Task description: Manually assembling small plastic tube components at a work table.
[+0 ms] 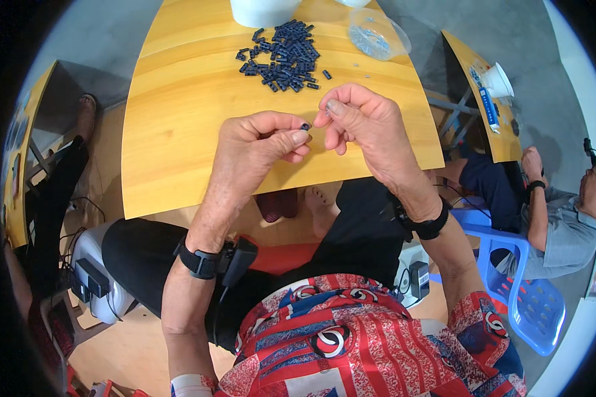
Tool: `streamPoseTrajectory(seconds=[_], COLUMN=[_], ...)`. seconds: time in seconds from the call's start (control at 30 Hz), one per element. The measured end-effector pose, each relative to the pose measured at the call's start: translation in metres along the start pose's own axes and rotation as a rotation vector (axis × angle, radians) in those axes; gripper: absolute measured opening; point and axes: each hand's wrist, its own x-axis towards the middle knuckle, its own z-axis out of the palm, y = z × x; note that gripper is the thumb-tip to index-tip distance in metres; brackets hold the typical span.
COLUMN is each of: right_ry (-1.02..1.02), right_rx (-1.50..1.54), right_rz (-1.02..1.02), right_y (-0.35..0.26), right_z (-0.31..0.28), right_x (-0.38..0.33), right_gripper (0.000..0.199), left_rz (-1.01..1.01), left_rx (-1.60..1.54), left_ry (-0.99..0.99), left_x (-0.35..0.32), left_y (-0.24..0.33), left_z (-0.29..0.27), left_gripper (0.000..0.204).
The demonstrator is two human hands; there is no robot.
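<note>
Over the near part of the wooden table, my left hand (265, 142) pinches a small black cylindrical plastic part (305, 126) between thumb and forefinger, its end pointing toward my other hand. Close beside it, my right hand (364, 122) holds a tiny silvery metal piece (328, 111) between thumb and forefinger; it looks like a small spring, though its size makes this hard to confirm. The two hands are slightly apart. Beyond them lies a loose pile of black cylindrical parts (288, 56), like the one in my left hand.
A clear round container (398, 41) with small metal pieces stands at the table's (172, 132) far right. At the far edge is a white tub (265, 12). To the right, a person (556, 218) sits by another table (503, 147) and a blue plastic chair (520, 251).
</note>
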Motion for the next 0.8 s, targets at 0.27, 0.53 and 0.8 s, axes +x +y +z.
streamPoseTrajectory(seconds=[0.27,0.53,0.8], right_ry=[0.038,0.036,0.088], right_rx=[0.068,0.188,0.151], right_rz=[-0.051,-0.041,-0.041], right_y=[0.014,0.019,0.027], right_z=[0.011,0.019,0.021], right_x=[0.001,-0.002,-0.002], right_gripper=[0.016,0.015,0.012], left_rz=[-0.022,0.001,0.004], left_rx=[-0.065,-0.05,-0.035], left_ry=[0.006,-0.001,0.028], left_x=[-0.004,-0.005,-0.004], left_y=[0.004,0.004,0.002], left_z=[0.006,0.009,0.012], left_gripper=[0.014,0.014,0.012])
